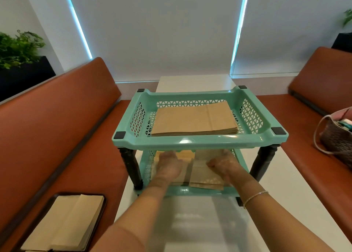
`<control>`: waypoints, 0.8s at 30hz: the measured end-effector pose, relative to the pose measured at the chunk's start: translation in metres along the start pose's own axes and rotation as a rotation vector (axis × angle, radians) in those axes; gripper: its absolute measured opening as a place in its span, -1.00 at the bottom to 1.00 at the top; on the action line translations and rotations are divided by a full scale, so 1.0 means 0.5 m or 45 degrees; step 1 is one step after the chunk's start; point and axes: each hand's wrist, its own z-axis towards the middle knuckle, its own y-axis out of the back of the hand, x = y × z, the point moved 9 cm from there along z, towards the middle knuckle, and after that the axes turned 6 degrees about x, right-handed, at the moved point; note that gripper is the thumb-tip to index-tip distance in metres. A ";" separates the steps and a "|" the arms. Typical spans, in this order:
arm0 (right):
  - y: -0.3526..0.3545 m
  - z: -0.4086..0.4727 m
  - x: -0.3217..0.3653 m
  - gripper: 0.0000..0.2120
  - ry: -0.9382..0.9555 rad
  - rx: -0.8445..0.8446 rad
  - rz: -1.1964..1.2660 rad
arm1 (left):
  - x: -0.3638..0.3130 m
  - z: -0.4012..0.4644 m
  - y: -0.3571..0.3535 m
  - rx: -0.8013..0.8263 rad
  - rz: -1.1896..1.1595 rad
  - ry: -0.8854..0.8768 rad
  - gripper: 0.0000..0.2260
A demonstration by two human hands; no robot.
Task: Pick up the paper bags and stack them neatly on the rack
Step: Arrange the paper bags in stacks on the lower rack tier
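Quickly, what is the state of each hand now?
Left hand: open, flat on the paper bags in the lower tier.
Right hand: open, fingers pressing the same bags.

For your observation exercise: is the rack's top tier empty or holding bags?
Holding bags: a flat stack of brown paper bags lies inside the top tier.

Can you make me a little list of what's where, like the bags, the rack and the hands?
rack: green rack, two shelves, on the white table
top shelf: neat stack of paper bags
bottom shelf: more bags, under both hands
left hand: flat on the bags
right hand: flat on the bags
tray: on the left bench, holds more bags
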 end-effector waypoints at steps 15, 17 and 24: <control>0.032 -0.001 0.006 -0.47 0.129 -0.069 -0.145 | 0.010 0.025 0.033 0.074 0.717 0.071 -0.58; 0.027 0.002 0.002 -0.42 0.127 -0.064 -0.106 | 0.003 0.018 0.064 -0.084 0.521 0.078 -0.64; 0.020 0.003 -0.007 -0.50 0.068 -0.120 -0.031 | -0.008 -0.023 0.088 0.004 -0.023 -0.077 -0.57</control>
